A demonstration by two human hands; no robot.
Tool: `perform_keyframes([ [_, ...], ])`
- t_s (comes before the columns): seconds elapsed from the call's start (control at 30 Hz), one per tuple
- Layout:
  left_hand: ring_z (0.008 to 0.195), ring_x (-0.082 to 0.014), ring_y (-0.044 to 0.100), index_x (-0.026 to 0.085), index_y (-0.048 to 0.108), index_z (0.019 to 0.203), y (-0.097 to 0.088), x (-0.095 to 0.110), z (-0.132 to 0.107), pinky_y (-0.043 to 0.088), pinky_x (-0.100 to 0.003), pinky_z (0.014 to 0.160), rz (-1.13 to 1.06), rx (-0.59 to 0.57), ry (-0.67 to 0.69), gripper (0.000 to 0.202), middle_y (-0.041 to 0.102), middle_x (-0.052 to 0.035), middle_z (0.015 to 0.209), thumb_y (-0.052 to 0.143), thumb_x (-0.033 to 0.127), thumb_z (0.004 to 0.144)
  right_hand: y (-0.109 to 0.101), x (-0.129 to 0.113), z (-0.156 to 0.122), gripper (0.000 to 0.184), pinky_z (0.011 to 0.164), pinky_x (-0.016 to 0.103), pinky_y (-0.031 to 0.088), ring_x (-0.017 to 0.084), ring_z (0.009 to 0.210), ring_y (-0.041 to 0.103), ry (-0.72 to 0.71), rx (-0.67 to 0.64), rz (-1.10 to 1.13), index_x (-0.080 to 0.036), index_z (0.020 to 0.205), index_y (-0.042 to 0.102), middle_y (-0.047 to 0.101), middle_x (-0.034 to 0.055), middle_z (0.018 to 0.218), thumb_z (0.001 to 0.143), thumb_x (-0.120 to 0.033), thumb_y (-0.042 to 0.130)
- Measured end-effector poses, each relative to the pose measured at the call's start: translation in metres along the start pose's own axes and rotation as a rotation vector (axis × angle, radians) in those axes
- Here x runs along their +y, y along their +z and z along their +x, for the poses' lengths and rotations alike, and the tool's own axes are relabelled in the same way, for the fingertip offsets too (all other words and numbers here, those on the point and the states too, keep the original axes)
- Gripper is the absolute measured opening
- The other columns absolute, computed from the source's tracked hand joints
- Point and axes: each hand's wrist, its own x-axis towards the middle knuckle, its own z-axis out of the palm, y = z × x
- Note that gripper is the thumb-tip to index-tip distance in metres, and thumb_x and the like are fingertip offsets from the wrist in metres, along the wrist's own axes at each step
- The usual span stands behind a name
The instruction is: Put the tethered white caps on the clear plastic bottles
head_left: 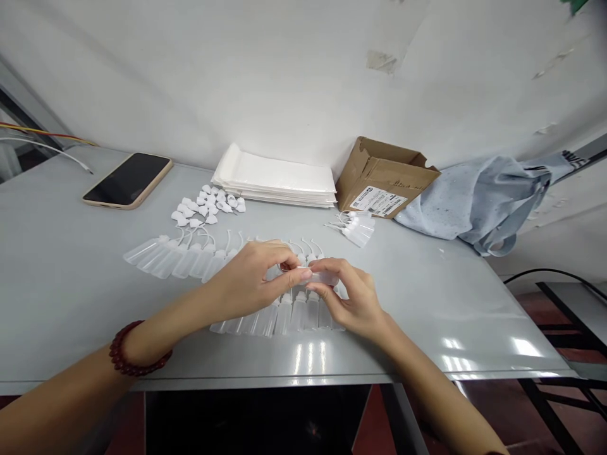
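Observation:
Near the middle of the table, my right hand (355,292) pinches a small translucent plastic tube (325,277) lying sideways between thumb and fingers. My left hand (263,275) meets it at the tube's left end, thumb and fingers closed around the white neck, whose details are hidden. Below my hands lies a row of similar translucent tubes (284,316) with white necks. Another row of tubes (192,259), each with a thin white strap at the top, extends to the left and passes partly behind my left hand. Loose white caps (203,205) lie heaped behind that row.
A stack of white envelopes (279,177) lies by the wall, beside an open cardboard box (384,180). Several tubes (358,229) are bunched before the box. A phone (130,179) lies at left, and a light blue cloth bag (469,196) at right. The grey table's front edge (265,382) is near me.

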Motion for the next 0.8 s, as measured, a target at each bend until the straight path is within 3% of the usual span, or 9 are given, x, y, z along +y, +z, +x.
perform_keyframes([
  [0.4, 0.074, -0.0148, 0.051, 0.012, 0.063, 0.082, 0.010, -0.006, -0.002, 0.046, -0.027, 0.067, 0.136, 0.155, 0.338, 0.009, 0.063, -0.0035, 0.071, 0.060, 0.017, 0.088, -0.009, -0.004, 0.006, 0.014, 0.059, 0.023, 0.046, 0.010, 0.063, 0.060, 0.340, -0.143, 0.330, -0.020, 0.102, 0.063, 0.066, -0.0010, 0.078, 0.091, -0.025, 0.057],
  [0.63, 0.079, -0.0167, 0.048, 0.014, 0.059, 0.085, 0.011, -0.009, -0.003, 0.046, -0.029, 0.072, 0.282, 0.196, 0.430, 0.006, 0.064, -0.0032, 0.075, 0.058, 0.016, 0.089, -0.010, 0.002, 0.005, 0.020, 0.049, 0.024, 0.035, 0.008, 0.050, 0.045, 0.565, -0.200, 0.523, -0.018, 0.099, 0.067, 0.051, -0.0043, 0.060, 0.088, -0.034, 0.059],
  [0.8, 0.085, -0.0202, 0.051, 0.015, 0.059, 0.090, 0.012, -0.015, -0.001, 0.047, -0.035, 0.075, 0.402, 0.183, 0.473, 0.005, 0.065, -0.0048, 0.081, 0.057, 0.019, 0.090, -0.009, 0.006, 0.007, 0.026, 0.051, 0.024, 0.038, 0.009, 0.053, 0.044, 0.683, -0.234, 0.780, -0.016, 0.089, 0.069, 0.050, -0.0019, 0.063, 0.089, -0.038, 0.055],
])
